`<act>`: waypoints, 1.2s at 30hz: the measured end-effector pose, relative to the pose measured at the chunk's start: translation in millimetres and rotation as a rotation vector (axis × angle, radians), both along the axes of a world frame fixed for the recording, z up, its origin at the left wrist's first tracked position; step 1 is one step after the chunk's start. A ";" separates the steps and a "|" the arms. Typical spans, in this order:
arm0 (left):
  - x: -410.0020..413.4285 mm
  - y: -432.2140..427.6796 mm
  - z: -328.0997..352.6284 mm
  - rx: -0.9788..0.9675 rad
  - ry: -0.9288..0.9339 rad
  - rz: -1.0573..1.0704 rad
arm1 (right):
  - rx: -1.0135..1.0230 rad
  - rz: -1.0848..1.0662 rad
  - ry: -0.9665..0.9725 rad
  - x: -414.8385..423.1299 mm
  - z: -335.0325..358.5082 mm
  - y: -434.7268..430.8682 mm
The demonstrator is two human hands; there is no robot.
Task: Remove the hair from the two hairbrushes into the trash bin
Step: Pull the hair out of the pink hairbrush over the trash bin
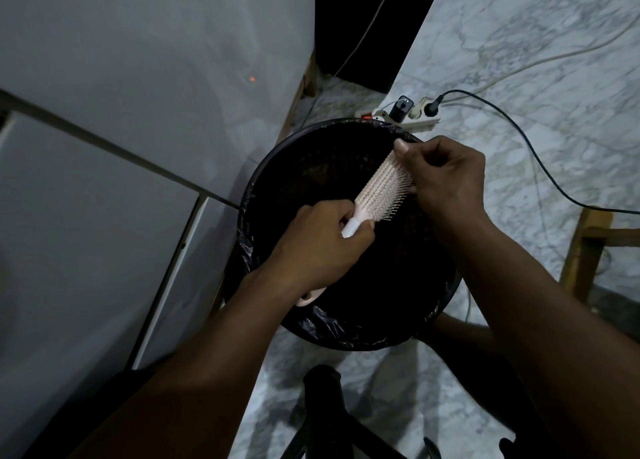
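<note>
Hairbrush (379, 188): pale pink, bristles facing lower right, held at a slant over the open mouth of the trash bin, centre of frame. Hair in the bristles cannot be made out in the dim light.

Left hand (318, 247): closed around the hairbrush handle, just below centre; the handle's looped end shows under the wrist.

Right hand (446, 178): right of centre, fingers curled and pinched together at the far end of the brush head, thumb tip resting on the top of the head; whether any hair is pinched there cannot be told.

Trash bin (263, 167): round, dark, lined with a black plastic bag (325, 323) folded over the rim; stands on the marble floor (554, 60), centre of frame. Contents too dark to read.

Power strip (415, 117): white, on the floor just beyond the bin's far rim, with several plugs and a lit red switch; a black cable (533, 153) runs from it toward the right edge.

Cabinet (121, 147): pale grey panels, filling the left of frame, beside the bin.

Wooden frame (585, 247): right edge, standing on the floor.
</note>
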State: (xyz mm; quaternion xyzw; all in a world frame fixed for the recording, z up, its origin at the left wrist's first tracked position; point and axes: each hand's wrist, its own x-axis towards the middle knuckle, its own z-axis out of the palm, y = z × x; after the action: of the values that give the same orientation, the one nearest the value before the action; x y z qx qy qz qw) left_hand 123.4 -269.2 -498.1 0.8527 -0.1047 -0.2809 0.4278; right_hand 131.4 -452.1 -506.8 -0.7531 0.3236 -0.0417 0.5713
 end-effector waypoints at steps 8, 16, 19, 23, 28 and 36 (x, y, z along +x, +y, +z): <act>2.2 0.5 -6.4 0.040 0.022 0.079 | 0.384 -0.044 0.207 6.4 10.8 6.4; -1.2 -8.3 -6.6 -0.033 0.044 0.175 | 0.478 -0.107 0.161 0.3 7.9 28.5; -1.5 -9.5 -6.4 -0.034 0.037 0.181 | 0.371 -0.108 0.148 -1.9 9.3 29.8; -0.1 -8.6 -5.5 -0.018 0.033 0.195 | 0.290 -0.119 0.132 -0.7 11.0 34.7; -0.1 -8.2 -5.6 0.026 0.051 0.249 | 0.476 -0.193 0.216 7.6 11.5 28.2; -2.0 -10.4 -6.8 -0.045 0.082 0.230 | 0.203 0.284 0.152 -2.0 10.7 33.6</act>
State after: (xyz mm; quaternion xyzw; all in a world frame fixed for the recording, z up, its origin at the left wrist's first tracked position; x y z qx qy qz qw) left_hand 121.5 -279.7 -504.9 0.8372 0.0052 -0.2622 0.4800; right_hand 129.4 -418.5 -496.1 -0.7307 0.2591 0.1291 0.6184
